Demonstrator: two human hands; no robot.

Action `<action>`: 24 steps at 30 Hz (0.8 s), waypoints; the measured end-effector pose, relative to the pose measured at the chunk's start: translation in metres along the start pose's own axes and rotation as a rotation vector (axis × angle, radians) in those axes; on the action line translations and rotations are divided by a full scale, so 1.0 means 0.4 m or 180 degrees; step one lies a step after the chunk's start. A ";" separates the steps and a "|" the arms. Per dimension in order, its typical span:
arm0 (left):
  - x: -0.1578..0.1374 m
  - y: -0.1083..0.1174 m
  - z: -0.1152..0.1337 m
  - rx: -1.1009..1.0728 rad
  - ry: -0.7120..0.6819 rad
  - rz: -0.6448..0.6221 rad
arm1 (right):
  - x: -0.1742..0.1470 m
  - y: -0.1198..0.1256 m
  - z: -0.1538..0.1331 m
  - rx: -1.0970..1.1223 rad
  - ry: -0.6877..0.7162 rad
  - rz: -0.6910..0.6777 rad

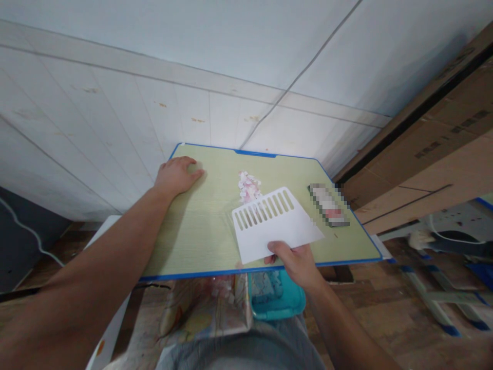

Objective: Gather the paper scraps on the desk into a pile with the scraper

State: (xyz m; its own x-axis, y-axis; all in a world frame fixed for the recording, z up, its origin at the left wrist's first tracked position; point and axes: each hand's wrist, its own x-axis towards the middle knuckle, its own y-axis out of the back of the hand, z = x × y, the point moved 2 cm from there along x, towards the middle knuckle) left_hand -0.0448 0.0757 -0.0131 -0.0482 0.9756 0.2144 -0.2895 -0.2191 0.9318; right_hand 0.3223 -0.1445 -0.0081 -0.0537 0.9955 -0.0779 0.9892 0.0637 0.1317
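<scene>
My right hand [297, 263] grips the near edge of a white card [279, 228], thumb on top. A row of rounded slots runs along the card's far edge. The card is held over the front part of a pale green tabletop [204, 226] with a blue rim. Just beyond its slots lies a small heap of white and pinkish scraps [248, 186]. On the tabletop's left side rests my left hand [176, 174], holding nothing, with thumb and forefinger apart.
A blurred-out flat rectangular object [329, 205] lies at the tabletop's right. Below the front edge are a teal basin [279, 310] and a patterned cloth or bag [208, 313]. Cardboard boxes [442, 133] stand at right. A white panelled wall [173, 113] is behind.
</scene>
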 end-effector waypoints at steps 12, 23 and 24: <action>-0.006 0.011 0.015 0.0063 0.0093 -0.0049 | 0.007 0.007 -0.002 -0.0168 -0.0017 -0.0264; -0.002 0.008 0.011 -0.0013 0.0044 -0.0048 | 0.014 0.009 0.000 0.0026 0.0168 -0.0068; -0.001 0.007 0.009 -0.0014 0.0041 -0.0048 | 0.015 0.009 -0.002 0.0039 0.0175 -0.0047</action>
State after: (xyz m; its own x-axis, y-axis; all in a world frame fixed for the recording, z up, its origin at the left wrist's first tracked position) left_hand -0.0420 0.0746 -0.0093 -0.0563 0.9789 0.1966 -0.2946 -0.2044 0.9335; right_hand 0.3255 -0.1384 -0.0074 -0.0754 0.9968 -0.0252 0.9899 0.0778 0.1189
